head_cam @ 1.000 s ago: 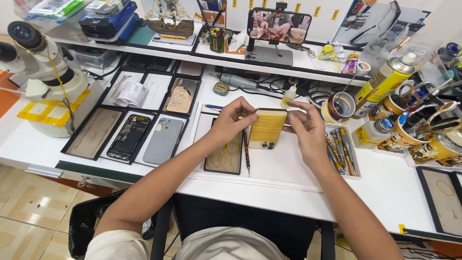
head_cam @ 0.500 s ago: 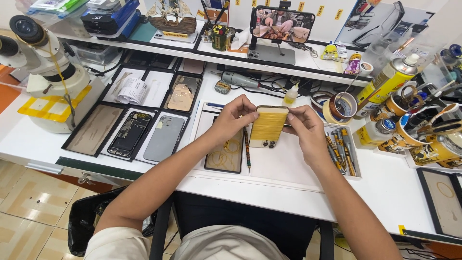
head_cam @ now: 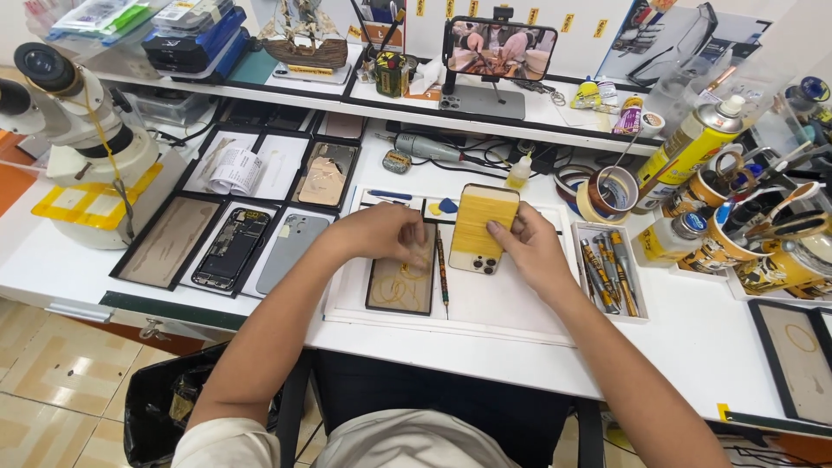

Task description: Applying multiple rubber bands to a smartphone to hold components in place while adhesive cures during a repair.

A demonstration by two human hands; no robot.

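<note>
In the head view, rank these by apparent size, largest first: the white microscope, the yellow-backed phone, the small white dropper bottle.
1. White microscope, though it sits nearest the camera's edge.
2. Yellow-backed phone, held by the right hand.
3. Small white dropper bottle.

phone (head_cam: 482, 230): matt yellow tape | mat (head_cam: 511, 303): smooth white | spray can (head_cam: 689, 152): glossy metal

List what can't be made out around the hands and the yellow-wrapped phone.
Head view:
- Left hand: fingertips curl under, so whether they pinch anything is hidden.
- Phone: its right edge is covered by the right hand.
- Dark panel: top hidden under the left hand.
- Tools in the tray: too small to identify.
</note>
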